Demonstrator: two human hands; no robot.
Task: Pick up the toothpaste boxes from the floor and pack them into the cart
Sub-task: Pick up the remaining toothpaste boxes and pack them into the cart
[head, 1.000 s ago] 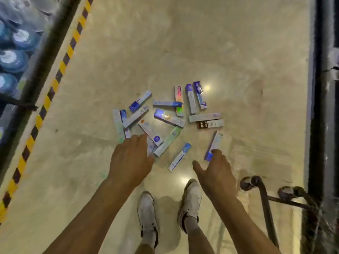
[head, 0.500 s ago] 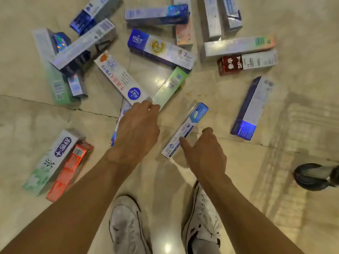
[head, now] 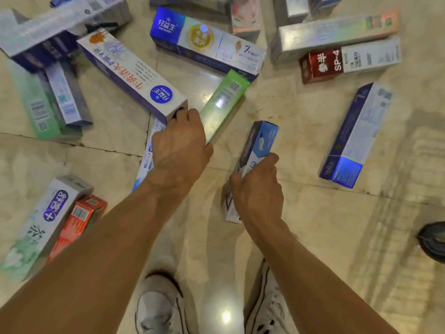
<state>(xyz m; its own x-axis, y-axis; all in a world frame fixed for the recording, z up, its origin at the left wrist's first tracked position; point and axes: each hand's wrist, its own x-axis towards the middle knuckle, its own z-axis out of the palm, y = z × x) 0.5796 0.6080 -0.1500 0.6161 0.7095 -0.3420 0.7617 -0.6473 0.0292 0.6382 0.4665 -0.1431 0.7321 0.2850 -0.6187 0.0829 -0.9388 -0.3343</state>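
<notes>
Several toothpaste boxes lie scattered on the tiled floor [head: 313, 225]. My right hand [head: 257, 189] grips a slim blue-and-white box [head: 263, 141] near its middle, thumb on its left side and fingers over its right. My left hand [head: 180, 150] is curled round the near end of a green box [head: 224, 100]. Its fingertips also touch the end of a long white box with a blue dot [head: 130, 73]. Another slim box [head: 145, 162] lies partly hidden under my left hand. Of the cart, only a dark wheel [head: 433, 242] shows at the right edge.
A red SP-4 box [head: 322, 65], a silver box [head: 337, 32] and a blue-and-white box [head: 356, 131] lie to the right. A green-white box [head: 41, 225] and an orange-red box [head: 74, 225] lie at the lower left. My white shoes [head: 159, 304] stand below my arms.
The view has dropped much closer to the floor. Both hands reached down: the right closed round the slim blue-and-white box, and the left curled onto the green box's end.
</notes>
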